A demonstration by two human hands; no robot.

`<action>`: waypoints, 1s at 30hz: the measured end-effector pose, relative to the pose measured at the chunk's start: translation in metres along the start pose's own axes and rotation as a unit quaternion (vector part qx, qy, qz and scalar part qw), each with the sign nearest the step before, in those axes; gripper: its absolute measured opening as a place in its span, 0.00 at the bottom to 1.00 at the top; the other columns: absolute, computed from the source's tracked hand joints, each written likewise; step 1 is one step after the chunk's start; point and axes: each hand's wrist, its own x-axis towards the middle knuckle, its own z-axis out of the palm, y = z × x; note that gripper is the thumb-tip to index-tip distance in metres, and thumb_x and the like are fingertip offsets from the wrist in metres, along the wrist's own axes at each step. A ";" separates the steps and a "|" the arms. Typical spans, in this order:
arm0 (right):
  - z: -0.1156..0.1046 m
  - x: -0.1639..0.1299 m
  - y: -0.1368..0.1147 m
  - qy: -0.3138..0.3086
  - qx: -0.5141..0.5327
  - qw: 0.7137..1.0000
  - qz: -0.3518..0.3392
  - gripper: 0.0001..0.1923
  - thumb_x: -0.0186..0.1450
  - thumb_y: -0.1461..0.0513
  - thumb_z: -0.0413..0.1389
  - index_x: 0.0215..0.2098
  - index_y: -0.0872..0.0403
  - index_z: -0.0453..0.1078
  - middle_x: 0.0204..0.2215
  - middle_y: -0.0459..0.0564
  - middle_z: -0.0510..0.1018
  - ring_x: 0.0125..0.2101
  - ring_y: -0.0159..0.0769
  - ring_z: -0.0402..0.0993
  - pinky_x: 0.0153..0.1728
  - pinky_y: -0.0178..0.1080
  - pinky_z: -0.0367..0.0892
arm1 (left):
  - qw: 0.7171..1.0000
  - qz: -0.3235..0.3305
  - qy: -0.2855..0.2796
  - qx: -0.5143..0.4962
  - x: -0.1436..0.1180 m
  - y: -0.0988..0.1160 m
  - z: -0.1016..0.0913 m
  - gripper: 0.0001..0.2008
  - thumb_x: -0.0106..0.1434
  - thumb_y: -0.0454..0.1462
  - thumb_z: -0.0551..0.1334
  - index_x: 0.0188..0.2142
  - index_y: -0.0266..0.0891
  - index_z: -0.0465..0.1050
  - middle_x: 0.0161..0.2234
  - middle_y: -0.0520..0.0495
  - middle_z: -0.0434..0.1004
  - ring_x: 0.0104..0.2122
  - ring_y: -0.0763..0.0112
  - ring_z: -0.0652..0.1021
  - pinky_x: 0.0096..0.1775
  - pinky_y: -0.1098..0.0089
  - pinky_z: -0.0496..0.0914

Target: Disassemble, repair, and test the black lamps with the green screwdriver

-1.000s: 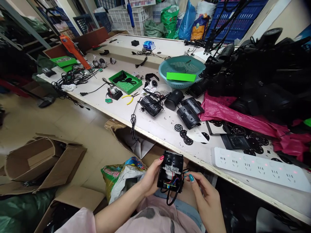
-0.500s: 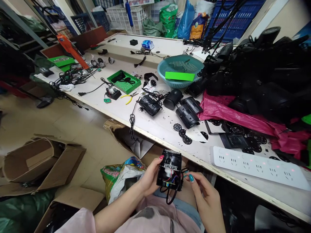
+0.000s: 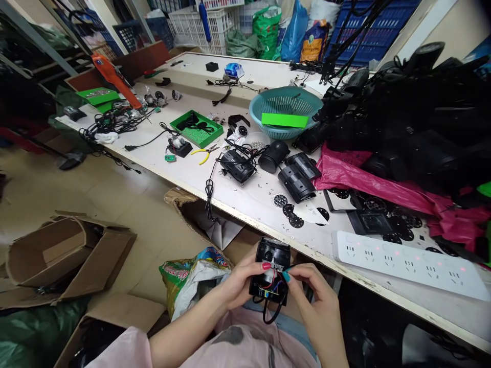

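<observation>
A black plastic device housing (image 3: pixel 273 251) is held above my lap, its open side up, showing a white part, red and blue wires and a circuit board edge. My left hand (image 3: pixel 242 278) grips it from the left, with the thumb laid across the inside. At its right edge, my right hand (image 3: pixel 312 294) has thumb and fingertips pinched together by the wires; what lies between them is too small to make out clearly. A black cable (image 3: pixel 270 317) loops below the housing.
Similar black housings (image 3: pixel 296 183), yellow-handled pliers (image 3: pixel 203 154), a green tray (image 3: pixel 197 129) and a blue-green basket (image 3: pixel 286 102) lie on the bench. A white power strip (image 3: pixel 406 263) runs along the right front edge. Cardboard boxes (image 3: pixel 95 255) stand on the floor at left.
My right hand has moved left, from beside the housing to its inner right edge. My left thumb has shifted from the housing's side onto its inside.
</observation>
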 end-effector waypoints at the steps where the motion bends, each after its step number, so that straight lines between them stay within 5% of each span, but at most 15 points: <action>1: 0.000 0.000 0.001 -0.003 0.004 1.000 0.003 0.04 0.68 0.59 0.58 0.35 0.49 0.72 0.33 0.44 0.75 0.35 0.31 0.73 0.37 0.31 0.68 | 1.000 0.000 -0.001 -0.001 0.000 0.000 -0.001 0.21 0.53 0.37 0.72 0.47 0.37 0.77 0.37 0.46 0.78 0.33 0.70 0.75 0.36 0.71 0.68; 4: 0.000 -0.004 0.007 0.016 0.020 0.999 0.035 0.06 0.68 0.57 0.58 0.36 0.50 0.71 0.33 0.45 0.75 0.35 0.33 0.73 0.38 0.32 0.69 | 1.000 0.003 -0.005 -0.019 0.000 -0.001 -0.002 0.20 0.53 0.38 0.73 0.46 0.38 0.76 0.37 0.46 0.79 0.33 0.71 0.75 0.36 0.71 0.68; 8: -0.001 -0.013 0.018 0.046 0.044 0.992 0.107 0.12 0.68 0.52 0.56 0.35 0.50 0.68 0.30 0.45 0.73 0.33 0.34 0.71 0.34 0.32 0.68 | 0.999 0.003 0.004 -0.035 0.000 -0.004 -0.005 0.32 0.45 0.33 0.76 0.50 0.42 0.71 0.39 0.48 0.80 0.38 0.66 0.79 0.43 0.67 0.69; 12: 0.006 -0.028 0.018 -0.014 0.078 0.984 0.158 0.16 0.69 0.48 0.52 0.33 0.50 0.66 0.28 0.44 0.70 0.29 0.33 0.67 0.30 0.32 0.65 | 0.999 0.014 0.020 -0.030 0.001 -0.006 -0.008 0.39 0.42 0.25 0.74 0.54 0.43 0.66 0.41 0.45 0.81 0.45 0.56 0.80 0.50 0.59 0.68; 17: 0.027 -0.048 0.019 -0.058 0.156 0.974 0.155 0.15 0.68 0.48 0.53 0.38 0.51 0.69 0.34 0.48 0.76 0.36 0.38 0.74 0.41 0.37 0.71 | 1.000 0.020 0.011 -0.011 0.002 -0.007 -0.010 0.39 0.46 0.25 0.72 0.57 0.43 0.64 0.42 0.43 0.81 0.44 0.56 0.80 0.46 0.62 0.69; 20: 0.033 -0.055 0.024 -0.083 0.166 0.972 0.147 0.13 0.69 0.51 0.53 0.37 0.52 0.69 0.28 0.46 0.75 0.29 0.35 0.74 0.33 0.34 0.71 | 0.999 0.032 0.013 -0.009 0.001 -0.008 -0.009 0.41 0.47 0.25 0.71 0.59 0.44 0.62 0.42 0.44 0.81 0.44 0.57 0.81 0.47 0.61 0.69; 24: 0.032 -0.058 0.018 0.005 0.160 0.974 0.161 0.13 0.70 0.52 0.53 0.41 0.52 0.70 0.21 0.41 0.67 0.20 0.29 0.65 0.22 0.31 0.63 | 0.999 0.046 0.021 -0.011 0.002 -0.009 -0.008 0.45 0.46 0.24 0.71 0.62 0.45 0.59 0.43 0.45 0.81 0.46 0.57 0.80 0.51 0.59 0.68; 27: 0.026 -0.055 0.006 0.090 0.133 0.971 0.176 0.13 0.69 0.51 0.55 0.42 0.52 0.71 0.25 0.43 0.70 0.25 0.31 0.68 0.26 0.32 0.65 | 0.998 0.051 0.020 0.004 0.001 -0.009 -0.006 0.44 0.46 0.25 0.71 0.60 0.46 0.60 0.43 0.46 0.80 0.46 0.57 0.80 0.51 0.59 0.68; 30: 0.016 -0.044 -0.002 0.096 0.085 0.982 0.140 0.11 0.68 0.53 0.56 0.36 0.52 0.73 0.28 0.46 0.73 0.29 0.33 0.70 0.30 0.33 0.68 | 0.998 0.050 0.004 0.026 0.000 -0.008 -0.004 0.39 0.46 0.26 0.71 0.56 0.44 0.62 0.42 0.46 0.80 0.46 0.57 0.80 0.51 0.59 0.68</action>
